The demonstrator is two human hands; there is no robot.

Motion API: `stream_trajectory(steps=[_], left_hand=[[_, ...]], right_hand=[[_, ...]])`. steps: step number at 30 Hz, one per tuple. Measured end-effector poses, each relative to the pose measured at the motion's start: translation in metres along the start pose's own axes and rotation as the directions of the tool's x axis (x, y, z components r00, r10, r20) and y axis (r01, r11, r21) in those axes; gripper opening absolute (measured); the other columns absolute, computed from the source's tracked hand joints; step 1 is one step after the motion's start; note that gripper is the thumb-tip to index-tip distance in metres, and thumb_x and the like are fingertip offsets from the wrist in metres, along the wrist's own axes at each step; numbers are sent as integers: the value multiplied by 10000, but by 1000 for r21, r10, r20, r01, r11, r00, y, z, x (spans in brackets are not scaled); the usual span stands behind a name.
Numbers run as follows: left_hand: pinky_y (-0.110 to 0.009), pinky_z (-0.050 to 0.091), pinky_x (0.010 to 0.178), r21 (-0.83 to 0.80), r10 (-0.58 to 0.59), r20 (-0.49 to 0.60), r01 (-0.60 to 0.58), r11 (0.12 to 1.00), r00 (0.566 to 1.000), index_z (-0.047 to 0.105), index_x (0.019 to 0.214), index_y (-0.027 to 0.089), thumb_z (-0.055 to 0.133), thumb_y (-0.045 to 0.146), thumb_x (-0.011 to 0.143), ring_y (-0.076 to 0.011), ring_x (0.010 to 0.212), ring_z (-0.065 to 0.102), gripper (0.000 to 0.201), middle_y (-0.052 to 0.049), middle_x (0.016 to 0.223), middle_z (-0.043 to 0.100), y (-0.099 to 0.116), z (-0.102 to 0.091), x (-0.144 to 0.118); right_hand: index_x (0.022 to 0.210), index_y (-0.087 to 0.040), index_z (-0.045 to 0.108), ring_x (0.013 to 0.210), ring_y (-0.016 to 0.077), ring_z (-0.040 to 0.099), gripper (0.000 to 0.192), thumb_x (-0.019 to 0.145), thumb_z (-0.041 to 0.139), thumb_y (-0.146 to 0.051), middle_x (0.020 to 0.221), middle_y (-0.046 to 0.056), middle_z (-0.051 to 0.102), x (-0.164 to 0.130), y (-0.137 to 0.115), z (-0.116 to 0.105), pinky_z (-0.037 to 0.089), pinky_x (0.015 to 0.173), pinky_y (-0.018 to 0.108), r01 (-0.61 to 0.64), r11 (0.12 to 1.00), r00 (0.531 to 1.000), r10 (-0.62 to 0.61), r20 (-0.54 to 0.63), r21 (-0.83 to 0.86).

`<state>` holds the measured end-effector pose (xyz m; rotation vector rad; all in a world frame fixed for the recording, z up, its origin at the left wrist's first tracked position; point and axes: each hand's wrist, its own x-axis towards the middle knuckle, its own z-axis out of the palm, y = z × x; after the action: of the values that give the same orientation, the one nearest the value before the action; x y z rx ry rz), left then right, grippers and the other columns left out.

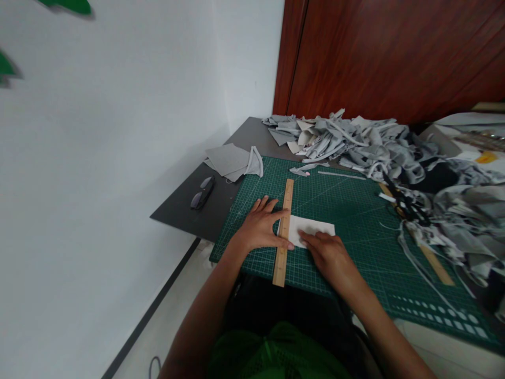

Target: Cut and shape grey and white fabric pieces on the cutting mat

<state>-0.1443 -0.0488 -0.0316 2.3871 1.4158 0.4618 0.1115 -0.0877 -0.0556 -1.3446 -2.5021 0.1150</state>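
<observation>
A wooden ruler (281, 258) lies across a small white piece of cloth (321, 226) on the green cutting mat (339, 200), near its front edge. My left hand (258, 226) is spread open, with the thumb and index finger resting on the ruler and the other fingers on the mat to its left. Flat on the cloth, right of the ruler, rest the fingertips of my right hand (327, 258). Its index finger points forward, and the other fingers bend a little. The cloth's left end is mostly hidden under the ruler and left hand.
Grey fabric scraps (335, 134) are heaped at the back and right. Cut grey pieces (229, 160) and glasses (202, 192) lie on the dark tabletop (177, 210) at left. Black-handled scissors (406, 202) lie near another wooden strip (436, 263). A white wall bounds the left.
</observation>
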Motion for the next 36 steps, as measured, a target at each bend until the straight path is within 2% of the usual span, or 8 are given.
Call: stream_trajectory(steps=[10, 15, 36], left_hand=[[-602, 143, 1305, 2, 9, -2, -9, 1000, 1000, 544, 1524, 297, 807, 844, 594, -461, 1600, 173, 1110, -112, 1691, 373, 0, 1, 1], [-593, 134, 1309, 34, 1, 37, -2, 999, 999, 523, 1543, 284, 799, 844, 609, -461, 1602, 159, 1124, -111, 1703, 346, 1, -1, 2], [-571, 114, 1313, 22, 1, 54, -2, 1000, 999, 509, 1560, 281, 796, 848, 609, -466, 1605, 134, 1144, -111, 1708, 327, 0, -2, 3]], right_hand=[[1379, -193, 701, 930, 273, 712, 385, 1046, 512, -151, 1023, 115, 776, 0, 0, -1, 479, 833, 389, -3, 1000, 1000, 3, 6, 13], [1378, -194, 699, 911, 269, 708, 379, 1044, 522, -167, 1029, 122, 783, -1, 2, -1, 487, 829, 383, 20, 1000, 1000, -20, -5, 7], [1372, -186, 705, 888, 277, 710, 380, 1050, 503, -178, 1004, 128, 786, -1, 4, -1, 503, 811, 397, 26, 999, 1000, -26, -6, 22]])
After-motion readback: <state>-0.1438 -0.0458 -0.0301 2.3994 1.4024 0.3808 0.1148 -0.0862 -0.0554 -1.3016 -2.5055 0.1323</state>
